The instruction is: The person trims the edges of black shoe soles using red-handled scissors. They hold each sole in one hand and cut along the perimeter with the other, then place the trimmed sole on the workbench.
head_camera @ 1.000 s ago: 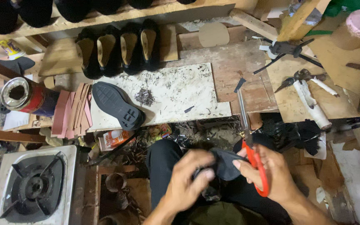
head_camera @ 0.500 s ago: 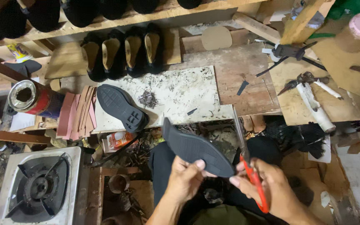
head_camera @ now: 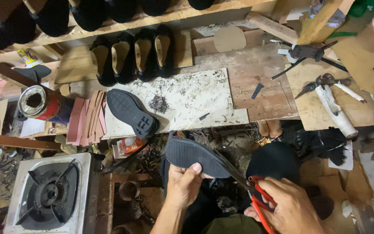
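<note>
Head view shows a black ribbed shoe sole (head_camera: 195, 157) held low in the middle of the frame, tread side up, over the person's dark-clothed lap. The left hand (head_camera: 186, 187) grips its near edge, thumb pressed on top and fingers curled underneath, so the hand is clamped on the sole. The right hand (head_camera: 287, 208), lower right, is closed through the red handles of a pair of scissors (head_camera: 244, 185), whose dark blades run up along the sole's right edge, touching it or just beside it. The thumb sits close to the line of the blades, so a slip of the sole or a hurried closing of the scissors could nick it. The sole is held at one end only, so it could twist and the cut could wander off the edge. Trimmings could drop into the littered floor below. Further up, a second black sole (head_camera: 130, 113) lies on a speckled white board (head_camera: 204, 97) beside a small heap of nails (head_camera: 157, 104); a gas burner (head_camera: 48, 195) sits lower left, unlit as far as I can tell.
</note>
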A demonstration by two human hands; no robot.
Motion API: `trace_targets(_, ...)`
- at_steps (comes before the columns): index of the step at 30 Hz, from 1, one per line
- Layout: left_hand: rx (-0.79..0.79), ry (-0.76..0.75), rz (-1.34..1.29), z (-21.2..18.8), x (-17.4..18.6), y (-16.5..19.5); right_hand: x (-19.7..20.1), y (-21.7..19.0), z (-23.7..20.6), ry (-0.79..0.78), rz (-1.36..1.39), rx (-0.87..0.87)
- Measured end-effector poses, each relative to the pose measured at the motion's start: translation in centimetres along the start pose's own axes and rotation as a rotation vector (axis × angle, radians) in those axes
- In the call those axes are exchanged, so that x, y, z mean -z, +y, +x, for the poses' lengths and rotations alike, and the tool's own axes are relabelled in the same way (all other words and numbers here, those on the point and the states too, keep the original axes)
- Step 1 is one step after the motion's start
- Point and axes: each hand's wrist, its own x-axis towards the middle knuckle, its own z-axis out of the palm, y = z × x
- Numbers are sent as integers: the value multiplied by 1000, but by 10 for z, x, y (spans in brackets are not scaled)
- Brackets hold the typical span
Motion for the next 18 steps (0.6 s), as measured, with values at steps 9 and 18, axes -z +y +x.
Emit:
trace_targets(9,43,9,138,-2,22,7,-15,28,-3,-78,211,-5)
trace_targets(18,89,67,179,-3,21,9,-3,-6,13,-188,101,-229)
